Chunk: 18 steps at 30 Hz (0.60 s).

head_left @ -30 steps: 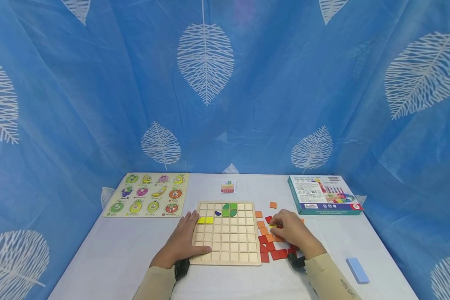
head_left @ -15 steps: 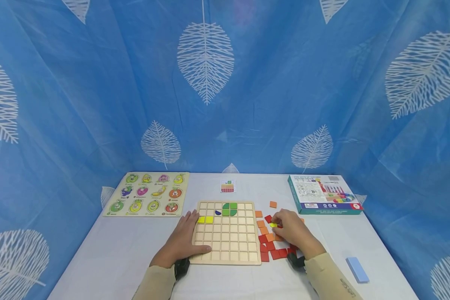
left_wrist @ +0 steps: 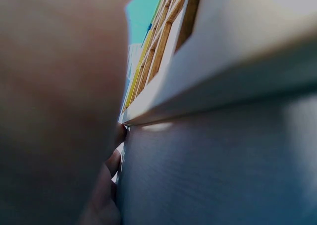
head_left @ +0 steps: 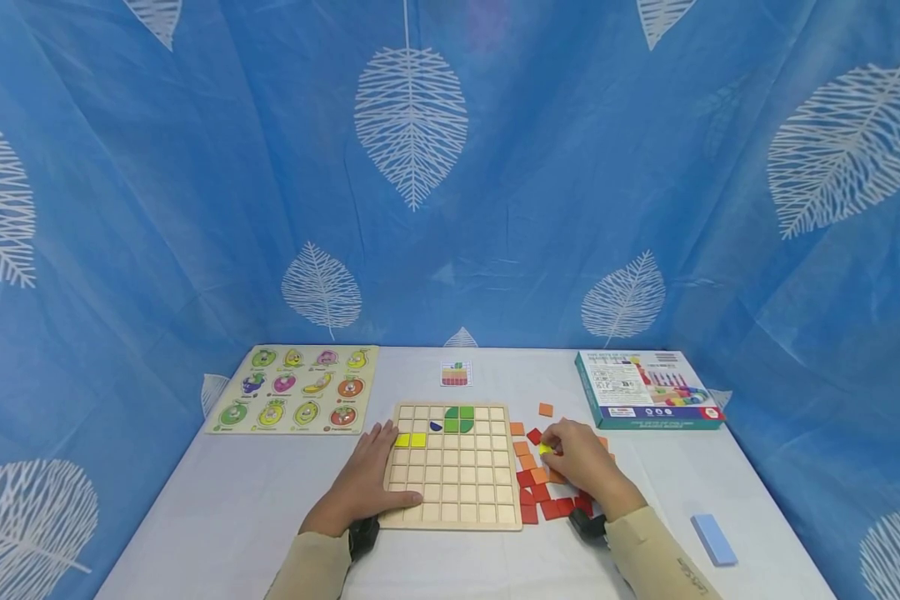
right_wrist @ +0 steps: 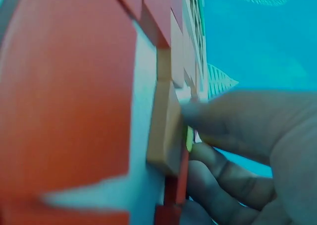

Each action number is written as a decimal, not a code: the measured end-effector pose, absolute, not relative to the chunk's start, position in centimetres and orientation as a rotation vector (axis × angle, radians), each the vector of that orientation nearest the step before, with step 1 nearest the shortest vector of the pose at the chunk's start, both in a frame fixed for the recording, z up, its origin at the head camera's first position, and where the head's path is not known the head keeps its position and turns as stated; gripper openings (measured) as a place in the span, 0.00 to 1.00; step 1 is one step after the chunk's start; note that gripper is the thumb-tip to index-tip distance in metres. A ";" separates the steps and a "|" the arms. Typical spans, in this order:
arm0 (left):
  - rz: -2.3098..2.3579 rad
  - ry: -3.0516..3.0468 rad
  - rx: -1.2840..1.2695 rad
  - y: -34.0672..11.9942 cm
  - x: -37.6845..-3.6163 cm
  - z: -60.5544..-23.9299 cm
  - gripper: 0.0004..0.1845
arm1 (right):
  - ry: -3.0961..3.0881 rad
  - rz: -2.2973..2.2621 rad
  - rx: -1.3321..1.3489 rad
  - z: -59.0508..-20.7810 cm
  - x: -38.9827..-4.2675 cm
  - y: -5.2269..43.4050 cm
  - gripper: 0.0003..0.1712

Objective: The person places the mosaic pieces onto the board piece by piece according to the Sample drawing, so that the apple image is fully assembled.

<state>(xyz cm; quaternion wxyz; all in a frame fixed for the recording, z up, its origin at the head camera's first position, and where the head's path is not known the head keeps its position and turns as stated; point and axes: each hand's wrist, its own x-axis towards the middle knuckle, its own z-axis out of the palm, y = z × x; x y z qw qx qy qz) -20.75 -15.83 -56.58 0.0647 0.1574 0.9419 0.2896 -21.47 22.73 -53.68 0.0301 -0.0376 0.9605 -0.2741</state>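
My left hand [head_left: 362,481] rests along the left edge of a wooden grid board [head_left: 450,525], thumb lying over its near left corner. On the board sit two yellow square tiles [head_left: 418,440], a small dark blue piece [head_left: 437,427] and several green pieces [head_left: 452,425]. Right of the board, my right hand [head_left: 585,458] pinches a yellow tile [head_left: 546,448] between thumb and fingers, low among loose tiles. In the right wrist view the yellow tile [right_wrist: 189,138] shows as a sliver between thumb and fingers, beside an orange tile [right_wrist: 166,131].
Scattered red tiles [head_left: 551,509] and orange tiles [head_left: 522,449] lie right of the board. A picture card [head_left: 457,373] lies behind it. A fruit puzzle board [head_left: 292,390] is at back left, a boxed set [head_left: 648,390] at back right. A blue block [head_left: 715,540] lies at right.
The right hand has shifted very slightly left, and the yellow tile at its fingertips with it; a red tile beside it has moved a little. The left hand stays in place.
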 end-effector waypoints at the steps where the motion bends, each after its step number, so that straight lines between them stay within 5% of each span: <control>1: 0.878 2.843 0.474 -15.8 -20.7 -56.6 0.70 | 2.967 -0.848 -0.125 -53.7 -21.5 22.7 0.12; 18: 0.872 2.842 0.477 -15.9 -20.9 -56.8 0.70 | 2.944 -0.863 -0.053 -53.6 -21.4 22.7 0.15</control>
